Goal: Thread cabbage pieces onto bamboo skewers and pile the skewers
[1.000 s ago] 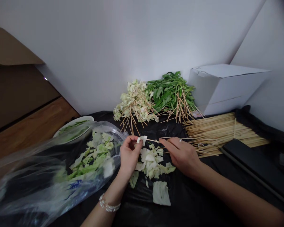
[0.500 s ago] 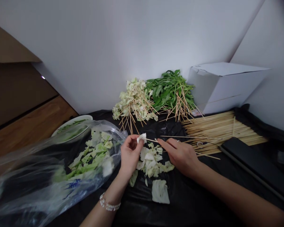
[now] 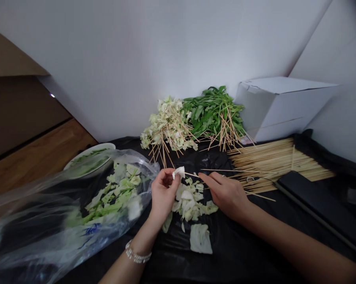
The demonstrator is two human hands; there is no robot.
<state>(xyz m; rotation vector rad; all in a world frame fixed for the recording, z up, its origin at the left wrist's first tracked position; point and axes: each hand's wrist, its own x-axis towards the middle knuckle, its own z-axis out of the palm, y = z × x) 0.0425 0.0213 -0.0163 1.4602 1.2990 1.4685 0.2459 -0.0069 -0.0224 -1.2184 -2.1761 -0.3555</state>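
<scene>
Between the thumb and fingers of my left hand [image 3: 163,192] is a small piece of cabbage leaf [image 3: 178,172]. My right hand [image 3: 227,194] pinches a thin bamboo skewer [image 3: 192,174], whose far end meets the cabbage piece; whether the tip has gone through is hidden. Below both hands lies a loose heap of cut cabbage [image 3: 191,201], with one larger flat leaf [image 3: 201,239] nearer to me. A pile of bare bamboo skewers [image 3: 278,159] spreads to the right, a few of them reaching under or behind my right hand.
Against the wall lie skewered cabbage [image 3: 169,118] and skewered green leaves [image 3: 210,106]. A white box [image 3: 293,106] stands at the right, near a black case [image 3: 320,213]. On the left are a clear plastic bag [image 3: 113,232] with cabbage and a white plate [image 3: 105,146] with greens.
Both hands have barely moved. The cabbage piece sits slightly further right and is turned a little in my left fingers, with the skewer still against it.
</scene>
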